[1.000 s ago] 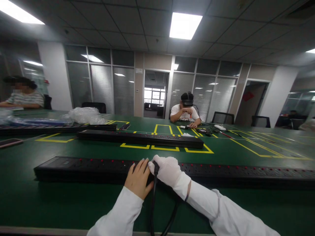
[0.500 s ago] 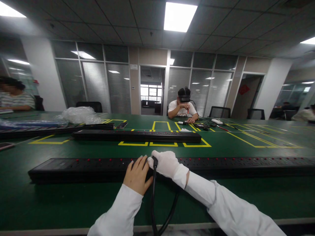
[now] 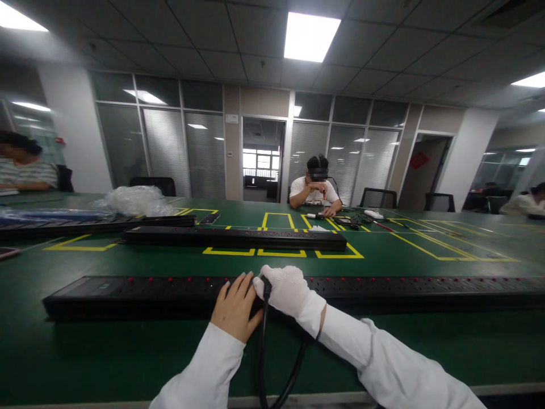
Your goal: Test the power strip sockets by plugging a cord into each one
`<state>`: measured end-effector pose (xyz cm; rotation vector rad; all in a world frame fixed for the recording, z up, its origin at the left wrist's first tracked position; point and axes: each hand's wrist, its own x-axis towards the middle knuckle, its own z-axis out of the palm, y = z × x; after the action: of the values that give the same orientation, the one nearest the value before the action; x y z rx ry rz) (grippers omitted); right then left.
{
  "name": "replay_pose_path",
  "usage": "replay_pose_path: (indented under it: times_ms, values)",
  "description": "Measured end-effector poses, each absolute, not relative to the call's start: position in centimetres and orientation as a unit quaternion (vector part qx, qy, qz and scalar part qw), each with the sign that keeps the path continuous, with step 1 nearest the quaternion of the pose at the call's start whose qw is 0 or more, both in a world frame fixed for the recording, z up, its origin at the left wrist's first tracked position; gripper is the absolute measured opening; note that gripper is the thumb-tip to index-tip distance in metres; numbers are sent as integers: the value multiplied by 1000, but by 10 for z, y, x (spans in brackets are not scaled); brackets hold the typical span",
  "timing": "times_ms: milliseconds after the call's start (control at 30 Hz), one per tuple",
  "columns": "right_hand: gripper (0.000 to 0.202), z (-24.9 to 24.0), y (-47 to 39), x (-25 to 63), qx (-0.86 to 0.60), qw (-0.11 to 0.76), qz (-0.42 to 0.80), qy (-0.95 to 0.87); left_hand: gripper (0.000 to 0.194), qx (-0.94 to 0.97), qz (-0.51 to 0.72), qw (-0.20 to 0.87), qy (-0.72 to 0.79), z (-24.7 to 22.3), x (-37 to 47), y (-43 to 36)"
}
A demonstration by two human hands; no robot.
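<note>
A long black power strip (image 3: pixel 149 292) with a row of sockets and red dots lies across the table in front of me. My bare left hand (image 3: pixel 235 307) rests flat on top of it, fingers stretched out and thumb along the near edge. Just to its right, my white-gloved right hand (image 3: pixel 284 289) grips the black plug (image 3: pixel 266 287) of a power cord over the strip. The plug's lower end and the socket under it are hidden. From the plug the black cord (image 3: pixel 263 352) loops down over the table's near edge.
Behind the strip lies a second black power strip (image 3: pixel 234 238) among yellow tape marks. Clear plastic wrap (image 3: pixel 136 201) and more black strips (image 3: pixel 97 226) are at the far left. Across the green table (image 3: pixel 128 363) sits a person (image 3: pixel 315 187) near cables and small devices.
Both hands stay at the same place on the strip, with the plug still gripped. The view has shifted slightly.
</note>
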<state>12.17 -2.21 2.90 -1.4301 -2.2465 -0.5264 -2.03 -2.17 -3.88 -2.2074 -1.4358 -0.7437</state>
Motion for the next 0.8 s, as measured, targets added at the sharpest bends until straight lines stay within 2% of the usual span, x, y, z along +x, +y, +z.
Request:
replay_pose_path:
  times_ms: [433,633,800]
  values:
    - [31,28,-20,122,-510,207,-170,-817,46,-793,-262,201,-512,-40,-21,-20]
    - [31,31,-6,124,-536,173,-144,-814,49,-791,-265,204,-512,-40,-21,-19]
    - [30,29,-7,124,-529,183,-164,-812,51,-793,-259,201,-514,-39,-21,-20]
